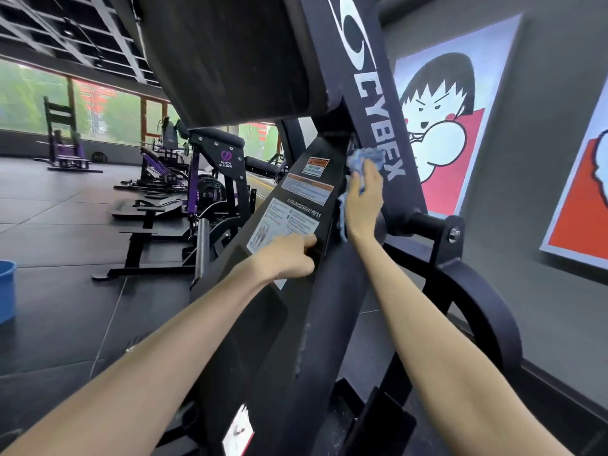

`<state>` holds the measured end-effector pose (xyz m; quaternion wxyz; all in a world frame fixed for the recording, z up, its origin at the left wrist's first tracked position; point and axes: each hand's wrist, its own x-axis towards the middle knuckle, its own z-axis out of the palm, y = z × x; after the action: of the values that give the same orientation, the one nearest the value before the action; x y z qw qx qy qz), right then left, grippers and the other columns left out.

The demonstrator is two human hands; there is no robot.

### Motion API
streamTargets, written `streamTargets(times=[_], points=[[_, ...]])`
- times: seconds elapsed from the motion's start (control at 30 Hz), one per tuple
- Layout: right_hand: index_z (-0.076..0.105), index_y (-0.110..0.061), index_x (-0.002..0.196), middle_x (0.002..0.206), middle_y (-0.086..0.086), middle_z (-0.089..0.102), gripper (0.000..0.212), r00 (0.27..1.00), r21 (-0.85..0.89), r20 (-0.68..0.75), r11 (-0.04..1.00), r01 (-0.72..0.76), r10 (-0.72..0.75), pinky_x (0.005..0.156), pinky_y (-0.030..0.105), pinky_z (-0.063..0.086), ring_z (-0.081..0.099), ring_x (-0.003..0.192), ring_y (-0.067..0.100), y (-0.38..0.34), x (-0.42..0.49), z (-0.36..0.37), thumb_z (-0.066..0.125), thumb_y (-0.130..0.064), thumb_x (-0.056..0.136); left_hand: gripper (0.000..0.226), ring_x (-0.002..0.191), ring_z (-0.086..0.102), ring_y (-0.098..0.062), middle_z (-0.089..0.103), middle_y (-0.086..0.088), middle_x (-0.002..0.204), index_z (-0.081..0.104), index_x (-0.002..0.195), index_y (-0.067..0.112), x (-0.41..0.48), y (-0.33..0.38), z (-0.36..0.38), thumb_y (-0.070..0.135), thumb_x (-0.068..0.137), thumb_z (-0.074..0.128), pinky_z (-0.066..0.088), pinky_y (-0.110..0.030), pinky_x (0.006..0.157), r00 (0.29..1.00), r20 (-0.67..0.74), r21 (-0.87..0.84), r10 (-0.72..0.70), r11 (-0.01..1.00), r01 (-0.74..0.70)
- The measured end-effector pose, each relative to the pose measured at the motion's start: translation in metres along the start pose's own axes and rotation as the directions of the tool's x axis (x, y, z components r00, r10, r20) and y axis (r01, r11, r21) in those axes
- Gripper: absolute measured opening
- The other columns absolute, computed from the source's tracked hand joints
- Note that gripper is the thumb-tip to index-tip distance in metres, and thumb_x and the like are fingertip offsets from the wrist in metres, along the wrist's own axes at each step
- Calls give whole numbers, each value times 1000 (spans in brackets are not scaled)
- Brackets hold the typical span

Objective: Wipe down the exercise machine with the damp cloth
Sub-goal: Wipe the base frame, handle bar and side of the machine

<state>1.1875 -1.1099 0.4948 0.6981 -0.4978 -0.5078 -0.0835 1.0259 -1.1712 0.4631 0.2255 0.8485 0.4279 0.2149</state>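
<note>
A black plate-loaded squat press machine (pixel 329 307) fills the middle of the view, with a white brand name on its slanted beam and a big dark pad above. My right hand (pixel 363 200) presses a light blue cloth (pixel 367 159) against the beam just under the lettering; the cloth bunches above my fingers and hangs below my palm. My left hand (pixel 289 255) grips the edge of the slanted panel that carries the instruction and warning stickers (pixel 289 218).
A blue bucket (pixel 6 291) stands on the dark rubber floor at the left edge. Purple and black machines (pixel 204 179) line the floor behind. A grey wall with cartoon posters (pixel 441 126) is close on the right. Windows run along the far left.
</note>
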Motion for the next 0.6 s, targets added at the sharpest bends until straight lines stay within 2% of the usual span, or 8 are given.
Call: streamTargets(times=[0.1, 0.17, 0.2, 0.3, 0.37, 0.43, 0.5, 0.6], points=[[48, 0, 135, 140, 19, 42, 38, 928, -20, -134, 935, -353, 347, 98, 26, 29, 44, 126, 30, 41, -29, -14, 36, -15, 102, 51, 107, 49, -19, 55, -4, 109, 48, 129, 7, -2, -3, 3, -4, 80, 42, 37, -28, 86, 1000, -6, -5, 6, 1000, -6], [49, 7, 128, 134, 25, 45, 37, 864, -122, -101, 856, -503, 494, 95, 30, 29, 45, 122, 35, 51, -44, -24, 34, -13, 101, 50, 115, 51, -25, 58, -12, 118, 48, 129, 7, -4, -3, 3, -3, 80, 46, 40, -31, 91, 999, -33, 14, 10, 1000, -10], [53, 8, 121, 129, 25, 49, 34, 864, -183, -29, 847, -499, 503, 94, 31, 30, 46, 119, 35, 44, -47, -28, 35, -13, 101, 51, 119, 51, -27, 58, -13, 125, 48, 130, 8, -5, -3, 3, -3, 80, 46, 40, -30, 93, 998, -57, 22, 18, 1000, -17], [58, -11, 96, 103, 13, 50, 21, 946, -128, 178, 960, -251, 271, 83, 24, 32, 49, 100, 24, 3, -49, -29, 39, -21, 98, 62, 132, 43, -16, 48, -3, 142, 43, 141, 16, -13, -11, 3, -6, 84, 45, 32, -17, 97, 997, -70, -120, 15, 992, -23], [55, -3, 122, 126, 10, 49, 29, 965, -109, 261, 993, 38, -8, 94, 13, 28, 45, 121, 21, -16, -75, -28, 42, -14, 99, 65, 136, 35, -11, 39, 1, 148, 37, 144, 20, -25, -24, 4, -8, 87, 46, 28, -17, 101, 1000, -14, -284, -2, 959, -2], [44, 1, 137, 141, 12, 43, 39, 935, -143, 312, 964, 224, -171, 106, 14, 24, 37, 132, 19, -10, -116, -40, 43, -12, 99, 61, 135, 34, -13, 39, -1, 147, 38, 144, 17, -40, -40, 8, -7, 88, 46, 27, -17, 98, 997, 15, -326, -73, 943, 74], [51, 4, 130, 136, 16, 49, 37, 820, -137, 431, 871, 471, -375, 113, 29, 25, 39, 130, 21, 7, -155, -61, 43, -14, 99, 50, 127, 41, -20, 47, -9, 137, 45, 138, 9, -50, -60, 15, -5, 90, 46, 30, -23, 97, 977, -11, -314, -214, 928, 200], [66, 3, 99, 105, 17, 64, 30, 381, 34, 711, 570, 821, -591, 115, 37, 19, 53, 110, 27, 14, -187, -74, 42, -16, 99, 38, 122, 47, -30, 54, -15, 128, 55, 125, 3, -58, -82, 30, -4, 90, 43, 38, -36, 102, 934, -54, -333, -352, 889, 315]])
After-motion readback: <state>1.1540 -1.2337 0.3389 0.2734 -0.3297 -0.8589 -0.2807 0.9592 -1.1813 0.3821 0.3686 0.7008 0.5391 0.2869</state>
